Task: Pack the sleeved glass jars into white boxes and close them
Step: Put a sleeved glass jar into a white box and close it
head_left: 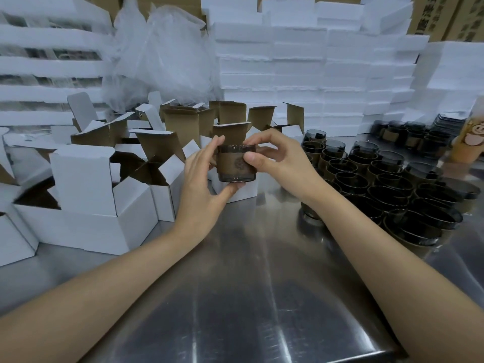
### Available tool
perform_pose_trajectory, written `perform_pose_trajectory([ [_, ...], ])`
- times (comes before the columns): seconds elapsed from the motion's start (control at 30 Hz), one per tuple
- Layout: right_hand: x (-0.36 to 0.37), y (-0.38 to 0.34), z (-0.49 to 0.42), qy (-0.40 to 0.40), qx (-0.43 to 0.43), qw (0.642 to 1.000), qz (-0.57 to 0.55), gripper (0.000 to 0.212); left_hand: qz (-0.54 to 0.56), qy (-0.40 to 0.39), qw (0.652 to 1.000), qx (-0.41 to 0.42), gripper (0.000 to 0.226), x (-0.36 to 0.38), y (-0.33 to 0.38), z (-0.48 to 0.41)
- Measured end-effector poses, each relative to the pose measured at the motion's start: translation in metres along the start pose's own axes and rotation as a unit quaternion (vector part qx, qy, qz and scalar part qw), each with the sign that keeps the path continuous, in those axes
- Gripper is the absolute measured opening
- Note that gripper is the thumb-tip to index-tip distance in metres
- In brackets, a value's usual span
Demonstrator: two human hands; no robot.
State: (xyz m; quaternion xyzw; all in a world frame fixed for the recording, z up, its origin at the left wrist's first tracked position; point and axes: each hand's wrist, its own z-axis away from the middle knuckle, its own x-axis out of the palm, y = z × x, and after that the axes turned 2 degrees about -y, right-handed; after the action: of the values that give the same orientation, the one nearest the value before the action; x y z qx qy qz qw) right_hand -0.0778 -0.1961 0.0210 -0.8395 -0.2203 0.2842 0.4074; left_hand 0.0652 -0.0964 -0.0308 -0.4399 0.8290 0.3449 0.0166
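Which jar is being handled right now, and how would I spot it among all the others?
Start at the steel table, with open white boxes on its left and a crowd of dark jars on its right. Between them, the left hand and right hand hold one sleeved jar. Unlike the rest, it is lifted off the table.
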Motion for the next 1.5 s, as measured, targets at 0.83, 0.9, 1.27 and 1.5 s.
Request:
perform_pose_trajectory([
  [0.83, -0.002, 0.006, -0.002, 0.085, -0.079, 0.988, 0.106, 0.011, -0.140, -0.085, 0.986, 0.014, 0.002, 0.003, -0.008, -0.001],
  [0.9, -0.004, 0.009, -0.002, 0.085, -0.086, 0.981, 0.153, 0.014, -0.141, -0.086, 0.986, 0.008, 0.005, 0.003, -0.007, -0.001],
  [1.27, -0.004, 0.014, -0.001, 0.000, -0.118, 0.952, 0.283, 0.020, -0.136, -0.089, 0.986, 0.025, 0.003, 0.003, -0.007, 0.001],
  [1.5, -0.006, 0.016, 0.001, -0.036, -0.130, 0.936, 0.325, 0.019, -0.146, -0.090, 0.985, 0.036, 0.007, 0.003, -0.007, 0.002],
])
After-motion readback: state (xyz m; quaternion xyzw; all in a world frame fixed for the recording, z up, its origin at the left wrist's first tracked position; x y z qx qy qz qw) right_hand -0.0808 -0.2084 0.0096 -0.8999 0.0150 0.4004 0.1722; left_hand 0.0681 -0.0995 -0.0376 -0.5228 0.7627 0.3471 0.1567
